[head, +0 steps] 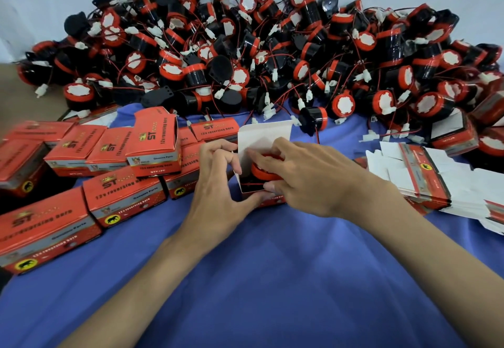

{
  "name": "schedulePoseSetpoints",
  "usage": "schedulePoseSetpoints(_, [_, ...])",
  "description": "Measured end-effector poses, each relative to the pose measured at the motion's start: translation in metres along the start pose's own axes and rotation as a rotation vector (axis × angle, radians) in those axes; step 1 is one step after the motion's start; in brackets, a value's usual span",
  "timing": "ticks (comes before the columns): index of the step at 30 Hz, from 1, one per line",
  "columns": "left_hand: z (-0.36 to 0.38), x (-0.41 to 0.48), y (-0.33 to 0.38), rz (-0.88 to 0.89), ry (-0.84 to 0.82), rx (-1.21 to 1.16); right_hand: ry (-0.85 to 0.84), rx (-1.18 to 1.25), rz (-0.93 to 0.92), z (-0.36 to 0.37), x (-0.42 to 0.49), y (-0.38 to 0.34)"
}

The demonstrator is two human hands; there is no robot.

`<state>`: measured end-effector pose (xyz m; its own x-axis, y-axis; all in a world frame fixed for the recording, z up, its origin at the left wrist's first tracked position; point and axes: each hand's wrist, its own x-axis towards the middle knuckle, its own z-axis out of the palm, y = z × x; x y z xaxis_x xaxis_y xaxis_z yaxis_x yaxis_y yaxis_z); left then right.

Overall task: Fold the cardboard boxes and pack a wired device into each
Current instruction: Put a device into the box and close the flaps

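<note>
Blue cloth [245, 279] covers the worktop closest in, and both forearms reach across it to the box [263, 140] at centre. Left hand [218, 178] grasps the box by its left side, fingers curled at the wall and thumb along the lower front edge. Right hand [308, 181] is curled over the device [266, 173], fingertips on its red end and thumb down at the box front, seemingly pressing it home. That device sits inside the box, which rests on the cloth between the hands with its white flap standing up behind, not yet closed.

By my reading, this box is folded and as good as filled, and only tucking the flap is left on it. A cluster of packed boxes [122, 195] lies closed to the left. On the right a stack of flats [425, 181] waits unfolded, and a big pile [272, 55] of loose devices fills the back, so most of the job looks undone.

Seen in the box, the device is a short black drum with a red band and a thin red wire across its side. Those in the pile show a white-filled end and leads ending in small white plugs. Outside, the box is red printed card, with a plain white inside
</note>
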<state>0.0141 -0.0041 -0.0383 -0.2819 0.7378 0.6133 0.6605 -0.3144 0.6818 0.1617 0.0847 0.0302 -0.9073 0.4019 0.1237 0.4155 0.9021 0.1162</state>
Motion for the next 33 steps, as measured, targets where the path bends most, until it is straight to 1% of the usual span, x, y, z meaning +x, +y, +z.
schedulePoseSetpoints(2, [0.000, 0.000, 0.002, -0.005, 0.007, -0.010, 0.023, -0.018, 0.016, 0.006, -0.002, -0.006])
schedulePoseSetpoints(5, [0.000, 0.000, 0.001, -0.008, 0.016, -0.008, 0.022, -0.067, -0.008, 0.008, -0.004, -0.008])
schedulePoseSetpoints(7, [0.000, 0.000, 0.000, -0.017, 0.014, -0.003, -0.036, -0.006, -0.003, 0.002, -0.003, -0.004])
schedulePoseSetpoints(10, [0.001, 0.000, -0.004, 0.001, 0.019, 0.017, -0.088, 0.110, 0.060, -0.009, -0.003, -0.001])
schedulePoseSetpoints(14, [0.001, 0.001, -0.006, 0.020, 0.009, 0.032, -0.097, -0.075, 0.093, -0.015, -0.002, 0.005])
schedulePoseSetpoints(21, [0.002, 0.000, -0.007, 0.034, 0.014, 0.054, -0.140, -0.266, 0.196, -0.017, -0.002, -0.003])
schedulePoseSetpoints(25, [0.002, 0.000, -0.006, 0.041, 0.021, 0.078, -0.178, -0.178, 0.241, -0.016, -0.002, -0.003])
schedulePoseSetpoints(28, [0.002, 0.000, -0.006, 0.050, 0.017, 0.088, -0.177, -0.141, 0.251, -0.014, -0.001, -0.001])
schedulePoseSetpoints(33, [0.001, 0.000, -0.004, 0.032, -0.005, 0.079, -0.238, 0.105, 0.236, -0.013, 0.002, 0.015])
